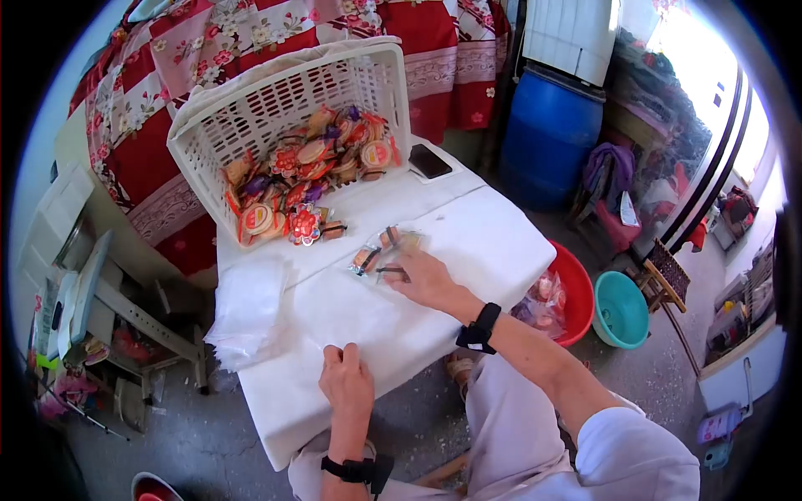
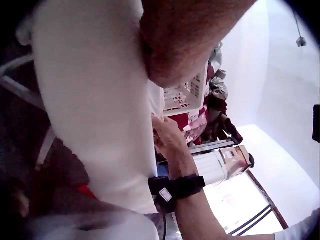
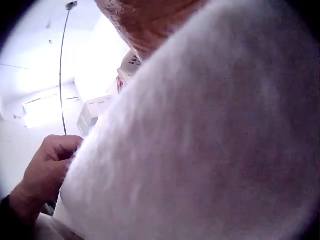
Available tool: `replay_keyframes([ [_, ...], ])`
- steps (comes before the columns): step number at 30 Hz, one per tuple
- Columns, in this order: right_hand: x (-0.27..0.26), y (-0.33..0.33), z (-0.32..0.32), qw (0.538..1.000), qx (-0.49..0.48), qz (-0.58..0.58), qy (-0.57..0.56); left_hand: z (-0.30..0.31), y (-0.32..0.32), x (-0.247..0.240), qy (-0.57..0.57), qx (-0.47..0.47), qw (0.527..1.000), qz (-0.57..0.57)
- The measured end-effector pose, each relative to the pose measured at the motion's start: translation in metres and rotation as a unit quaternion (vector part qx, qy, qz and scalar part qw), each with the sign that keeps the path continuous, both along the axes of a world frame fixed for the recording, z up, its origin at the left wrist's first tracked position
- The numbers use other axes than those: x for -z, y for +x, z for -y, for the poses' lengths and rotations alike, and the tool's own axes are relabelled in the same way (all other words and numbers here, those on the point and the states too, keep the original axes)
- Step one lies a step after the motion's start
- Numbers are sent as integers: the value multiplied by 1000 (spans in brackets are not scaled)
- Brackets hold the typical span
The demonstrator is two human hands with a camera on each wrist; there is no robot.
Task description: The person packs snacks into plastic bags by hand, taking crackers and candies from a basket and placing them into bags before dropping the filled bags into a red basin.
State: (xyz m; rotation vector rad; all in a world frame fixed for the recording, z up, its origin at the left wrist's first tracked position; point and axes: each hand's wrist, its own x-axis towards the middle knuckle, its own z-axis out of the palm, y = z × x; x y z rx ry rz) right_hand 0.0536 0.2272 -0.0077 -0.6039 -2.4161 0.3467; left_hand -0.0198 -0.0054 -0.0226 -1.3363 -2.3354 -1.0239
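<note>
Small clear-wrapped biscuits (image 1: 365, 260) with dark filling lie in a cluster on the white-covered table (image 1: 484, 242). My right hand (image 1: 428, 282) is over the near side of that cluster, thumb and fingers pinching one wrapped biscuit (image 1: 391, 270). Close to the table's front edge, my left hand (image 1: 347, 384) has its fingers curled and pinches a thin clear plastic bag (image 1: 322, 316), faint against the white cover. Both hands also show in the wrist views, the right one (image 2: 170, 137) in the left wrist view and the left one (image 3: 47, 167) in the right wrist view.
A white basket (image 1: 251, 100) lies tilted at the back, with several colourfully wrapped snacks (image 1: 313, 154) spilling toward its front. Clear bags (image 1: 249, 313) are stacked at the left, and a phone (image 1: 429, 162) lies behind. Red (image 1: 582, 288) and teal basins (image 1: 621, 309) stand on the floor.
</note>
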Motion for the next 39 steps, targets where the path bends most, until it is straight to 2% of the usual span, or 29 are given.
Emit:
replay_keyframes([
  [3,-1,2,0,998,4,15,-60,-1,1,-2,1,-1,1000,7],
  [5,-23,18,16,962,21,-31,-270,-1,0,-1,23,6,1000,7],
  [6,-30,29,20,962,21,-25,-272,-2,0,-2,21,4,1000,12],
  [7,-35,41,25,874,-67,-76,-475,-3,-1,-3,21,5,1000,19],
  [8,-40,49,29,734,-150,-123,-650,-4,-2,-4,21,5,999,24],
  [9,-42,53,38,705,-163,-112,-681,-6,-2,-4,32,-2,999,30],
  [10,-43,56,46,703,-165,-103,-684,-7,-1,-3,31,-10,999,35],
  [13,-31,55,65,735,-163,-44,-656,-11,-3,-2,21,-23,999,31],
  [14,-26,53,67,729,-164,-41,-663,-12,-2,-4,19,-20,999,37],
  [16,-21,52,72,784,-130,-16,-606,-12,-1,-6,6,-16,999,44],
  [17,-22,52,74,779,-129,-16,-613,-12,0,-7,10,-15,999,43],
  [19,-27,53,77,827,-68,-12,-558,-12,0,-6,8,-11,999,44],
  [23,-31,52,79,825,-80,6,-559,-14,1,-5,15,-1,999,34],
  [25,-23,47,79,834,-58,-50,-546,-14,4,-4,18,-2,999,33],
  [29,-17,40,85,845,-14,-87,-527,-18,14,-2,15,40,999,-28],
  [31,-12,40,91,805,-51,-183,-561,-20,16,-1,12,46,998,-45],
  [32,-12,43,95,810,-56,-180,-556,-21,15,0,8,42,998,-46],
  [34,-12,49,101,889,-63,-164,-423,-21,12,1,10,32,998,-48],
  [35,-10,56,95,939,-59,-62,-333,-21,10,1,13,32,998,-45],
  [36,-7,57,92,941,-64,-60,-328,-20,8,1,16,33,998,-42],
  [37,-4,56,90,978,-116,-64,-163,-19,8,0,21,29,998,-43],
  [38,-2,57,89,984,-163,-68,7,-18,7,-1,20,34,999,-36],
  [39,-3,56,95,983,-175,-46,7,-17,7,-1,19,39,999,-29],
])
